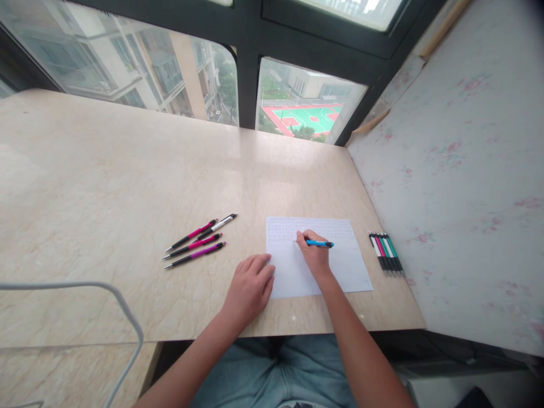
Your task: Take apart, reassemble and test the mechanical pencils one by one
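A sheet of paper (293, 277) lies on the marble-patterned counter, with rows of small handwriting across its upper part. My right hand (315, 255) rests on the sheet, closed around a blue pen (319, 243) whose tip meets the paper just below the written lines. Beside the sheet's left edge lies my left hand (250, 286), fingers loosely bent and touching the paper's border; nothing shows in it. To its left are several loose pens, among them a purple pen (195, 255) and a white pen (216, 225), their metal tips pointing left.
A neat row of several pens (386, 254) lies by the floral-papered wall (459, 226) at the right. A grey cable (114, 292) loops over the counter (127, 187) at the lower left. Dark-framed windows (249, 85) border the far edge.
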A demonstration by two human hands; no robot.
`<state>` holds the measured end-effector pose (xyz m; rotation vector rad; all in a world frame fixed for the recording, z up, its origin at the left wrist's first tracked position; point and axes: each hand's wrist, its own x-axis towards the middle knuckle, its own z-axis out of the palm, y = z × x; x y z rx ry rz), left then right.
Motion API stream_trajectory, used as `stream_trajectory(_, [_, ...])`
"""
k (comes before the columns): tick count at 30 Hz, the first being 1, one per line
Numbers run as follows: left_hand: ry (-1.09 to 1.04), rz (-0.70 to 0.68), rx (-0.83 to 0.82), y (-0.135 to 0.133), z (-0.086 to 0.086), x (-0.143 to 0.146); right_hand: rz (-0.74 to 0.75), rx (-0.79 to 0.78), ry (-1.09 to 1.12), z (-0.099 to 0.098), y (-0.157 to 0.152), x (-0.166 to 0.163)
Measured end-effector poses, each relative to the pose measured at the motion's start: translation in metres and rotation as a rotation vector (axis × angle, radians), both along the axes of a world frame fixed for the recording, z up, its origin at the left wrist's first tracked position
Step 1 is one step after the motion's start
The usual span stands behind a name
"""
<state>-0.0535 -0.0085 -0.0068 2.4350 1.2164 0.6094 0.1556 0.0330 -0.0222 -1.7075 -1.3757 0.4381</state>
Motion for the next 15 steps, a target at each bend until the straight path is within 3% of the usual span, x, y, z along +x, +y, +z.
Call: stream_trajectory(15, [-0.015, -0.002, 0.033, 0.0004, 0.0007, 0.0003, -0.051, 0.036, -0.009, -0.0008, 0.0002, 0.0005])
